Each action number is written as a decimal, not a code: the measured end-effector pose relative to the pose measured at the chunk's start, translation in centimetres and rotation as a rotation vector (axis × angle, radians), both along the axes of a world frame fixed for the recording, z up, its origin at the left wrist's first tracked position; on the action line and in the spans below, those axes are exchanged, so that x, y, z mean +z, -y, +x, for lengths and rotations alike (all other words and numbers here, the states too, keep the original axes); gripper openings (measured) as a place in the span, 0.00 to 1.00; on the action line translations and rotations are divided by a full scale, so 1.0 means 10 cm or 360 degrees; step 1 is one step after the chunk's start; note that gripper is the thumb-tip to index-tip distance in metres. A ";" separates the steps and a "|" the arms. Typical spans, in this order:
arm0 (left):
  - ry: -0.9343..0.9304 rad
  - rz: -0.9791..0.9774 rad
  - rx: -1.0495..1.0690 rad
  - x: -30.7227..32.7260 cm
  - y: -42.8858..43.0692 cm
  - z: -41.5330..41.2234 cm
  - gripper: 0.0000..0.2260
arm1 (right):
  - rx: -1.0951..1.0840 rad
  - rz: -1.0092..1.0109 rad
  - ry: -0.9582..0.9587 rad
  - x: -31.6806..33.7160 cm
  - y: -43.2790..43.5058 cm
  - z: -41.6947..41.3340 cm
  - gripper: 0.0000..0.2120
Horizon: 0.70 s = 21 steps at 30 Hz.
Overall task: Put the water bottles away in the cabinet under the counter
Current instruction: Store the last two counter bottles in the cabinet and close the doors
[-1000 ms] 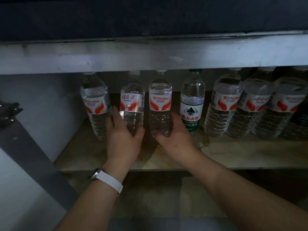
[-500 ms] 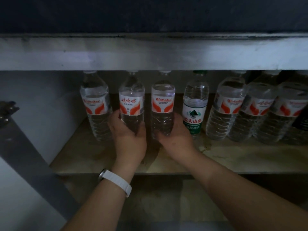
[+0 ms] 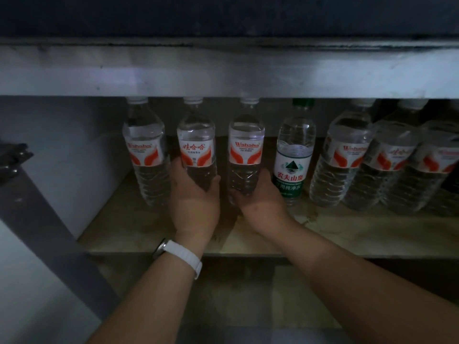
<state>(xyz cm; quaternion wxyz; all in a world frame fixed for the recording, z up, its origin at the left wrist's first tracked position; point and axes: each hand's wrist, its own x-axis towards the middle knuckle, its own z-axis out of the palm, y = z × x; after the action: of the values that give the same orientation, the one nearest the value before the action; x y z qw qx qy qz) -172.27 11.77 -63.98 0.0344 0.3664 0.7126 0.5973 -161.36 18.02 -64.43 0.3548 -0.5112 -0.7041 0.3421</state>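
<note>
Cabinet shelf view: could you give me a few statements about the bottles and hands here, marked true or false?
1. The left hand grips a red-labelled bottle. True.
2. The green-labelled bottle lies on its side. False: it stands upright.
3. The right hand holds a bottle beside the green-labelled one. True.
4. The white watch is on the right wrist. False: it is on the left wrist.

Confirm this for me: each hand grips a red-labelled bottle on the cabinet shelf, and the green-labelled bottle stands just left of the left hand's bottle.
Not quite. In the head view the green-labelled bottle stands just right of the right hand's bottle, not left of the left hand's bottle. The rest holds: left hand and right hand each grip a red-labelled bottle on the shelf.
</note>
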 end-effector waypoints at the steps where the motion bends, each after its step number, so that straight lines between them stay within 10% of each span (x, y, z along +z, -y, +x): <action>1: 0.0020 0.0021 0.0010 0.00 -0.05 0.00 0.34 | -0.0002 0.0006 0.0019 0.01 0.00 0.00 0.30; 21: -0.0186 -0.0111 -0.0154 0.00 0.44 0.05 0.22 | 0.0187 0.0157 0.0135 0.31 0.45 0.65 0.23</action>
<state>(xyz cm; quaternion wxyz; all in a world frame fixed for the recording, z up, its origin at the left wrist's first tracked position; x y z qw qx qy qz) -171.80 7.36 -63.94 0.0344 0.4332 0.7152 0.5473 -154.86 13.54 -61.36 0.3287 -0.4650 -0.7632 0.3053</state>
